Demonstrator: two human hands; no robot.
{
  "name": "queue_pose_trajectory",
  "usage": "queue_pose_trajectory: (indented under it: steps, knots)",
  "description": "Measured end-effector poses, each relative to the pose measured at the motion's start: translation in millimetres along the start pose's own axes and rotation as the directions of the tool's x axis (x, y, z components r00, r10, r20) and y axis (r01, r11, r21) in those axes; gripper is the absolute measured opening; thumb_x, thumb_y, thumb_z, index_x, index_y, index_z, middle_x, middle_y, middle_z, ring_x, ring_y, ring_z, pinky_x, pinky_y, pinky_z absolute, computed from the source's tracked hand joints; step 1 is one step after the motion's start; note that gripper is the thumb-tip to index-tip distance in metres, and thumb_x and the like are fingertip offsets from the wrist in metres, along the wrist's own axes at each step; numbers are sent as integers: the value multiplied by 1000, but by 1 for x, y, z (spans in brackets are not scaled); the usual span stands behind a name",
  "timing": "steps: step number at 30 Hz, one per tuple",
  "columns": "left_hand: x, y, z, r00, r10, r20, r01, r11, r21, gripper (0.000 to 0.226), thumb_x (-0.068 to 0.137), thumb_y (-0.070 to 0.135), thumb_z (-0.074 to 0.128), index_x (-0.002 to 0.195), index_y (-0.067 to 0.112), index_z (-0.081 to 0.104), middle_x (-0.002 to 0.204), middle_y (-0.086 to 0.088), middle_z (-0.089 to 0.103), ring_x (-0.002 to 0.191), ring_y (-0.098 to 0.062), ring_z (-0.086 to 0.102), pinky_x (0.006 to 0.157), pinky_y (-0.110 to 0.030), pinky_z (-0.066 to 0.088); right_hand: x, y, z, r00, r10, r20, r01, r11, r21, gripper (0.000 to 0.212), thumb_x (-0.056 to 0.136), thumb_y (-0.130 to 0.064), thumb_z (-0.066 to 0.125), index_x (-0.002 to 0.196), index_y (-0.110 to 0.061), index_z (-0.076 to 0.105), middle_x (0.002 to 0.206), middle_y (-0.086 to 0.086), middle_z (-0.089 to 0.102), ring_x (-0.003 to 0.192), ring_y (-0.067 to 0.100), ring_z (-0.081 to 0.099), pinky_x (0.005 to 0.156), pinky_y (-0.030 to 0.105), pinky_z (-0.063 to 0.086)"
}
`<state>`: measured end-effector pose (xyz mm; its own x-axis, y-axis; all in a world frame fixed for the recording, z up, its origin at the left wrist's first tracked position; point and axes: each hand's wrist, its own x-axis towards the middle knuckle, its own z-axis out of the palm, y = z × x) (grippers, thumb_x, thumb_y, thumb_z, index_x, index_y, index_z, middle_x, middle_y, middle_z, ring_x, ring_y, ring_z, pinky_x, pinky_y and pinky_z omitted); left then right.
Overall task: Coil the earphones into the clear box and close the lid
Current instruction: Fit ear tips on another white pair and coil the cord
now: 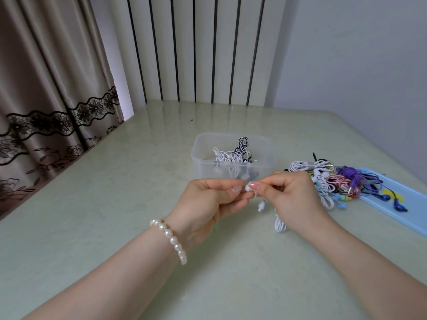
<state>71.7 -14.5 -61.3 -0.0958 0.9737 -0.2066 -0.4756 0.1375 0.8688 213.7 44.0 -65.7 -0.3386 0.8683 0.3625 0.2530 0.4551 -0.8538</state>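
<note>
**Fingertips pinch a white earbud as the box waits open**

Fingertips (254, 187) of both hands meet on one small white earbud (249, 188), held above the pale green table (115, 204) just in front of the clear box (233, 155). The left hand (212, 199), a pearl bracelet (169, 239) at its wrist, pinches the bud between thumb and forefinger; the right hand (293, 192) pinches it from the other side, its other fingers curled around the white earphone cord (280, 224), which hangs in a loose bundle below the palm. A second bud (261, 206) dangles between the hands. Holding the buds up while the cord hangs free looks like a way to find the ends before winding.

The lidless box already holds a few coiled sets: white cords (227, 157) and a black-and-white striped one (242, 145), with room to spare. To the right lies a heap of uncoiled earphones (335, 181) in white, pink, purple and blue, spilling partly onto a light blue tray-like piece (411, 215), which may be the lid, though that cannot be told. Judging by the heap, much of the job remains.
</note>
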Motion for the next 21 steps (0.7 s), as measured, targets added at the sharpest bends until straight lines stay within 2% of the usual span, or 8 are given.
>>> queue_pose_trajectory:
  steps: [2,5,7,9,11,13,16,21]
  knots:
    - [0,1,1,999,-44,7,45,995,-85,17,84,-11,49,94,-12,63,92,-23,69,77,-22,71,72,-27,57,-2,4,4,993,-88,-81,81,993,-88,25,75,-9,72,59,-28,69,54,-6,59,47,3,51,50,11,35]
    - [-2,3,1,994,-104,25,107,976,-190,18,85,-10,47,92,-9,63,92,-21,70,77,-23,71,71,-28,57,-4,9,9,953,-243,-180,192,946,-260,13,75,-23,66,65,-18,73,60,5,59,55,14,53,56,26,41]
    - [-2,4,1,994,-111,26,114,973,-203,18,85,-9,47,91,-6,63,90,-20,71,76,-23,71,70,-28,57,-5,10,10,935,-301,-188,236,924,-302,14,75,-23,65,67,-15,74,60,4,58,55,13,51,54,25,40]
    - [-2,5,1,996,-87,12,88,979,-184,17,86,-8,48,91,-4,63,87,-19,71,74,-22,71,68,-27,58,-5,5,7,964,-204,-172,170,967,-190,13,77,-20,69,65,-18,72,56,3,59,50,8,50,51,17,39]
    - [-1,5,1,999,-31,-11,30,993,-115,16,86,-7,49,92,-3,64,84,-18,71,72,-21,71,67,-26,58,-2,-1,4,995,-4,-98,6,1000,21,21,79,-17,69,60,-25,69,50,1,61,41,7,47,45,19,39]
    - [-1,5,1,999,28,-19,-29,999,-45,15,85,-8,51,91,-3,64,81,-18,71,70,-20,70,69,-26,57,0,-3,0,992,118,-35,-114,986,118,22,80,-16,66,60,-25,69,50,-2,62,42,7,48,46,18,41]
    - [0,5,0,998,67,-19,-68,998,-8,14,82,-9,53,88,-4,64,80,-17,71,70,-20,70,70,-26,57,1,-7,-2,985,174,20,-175,971,161,17,81,-18,64,66,-20,71,56,3,65,50,11,49,51,15,42]
    - [1,6,-2,994,105,-43,-102,993,68,11,78,-9,58,80,-2,66,70,-12,70,62,-17,68,63,-24,57,1,-10,-4,968,240,69,-249,939,236,17,84,-16,60,73,-9,70,52,-5,63,44,4,46,48,10,40]
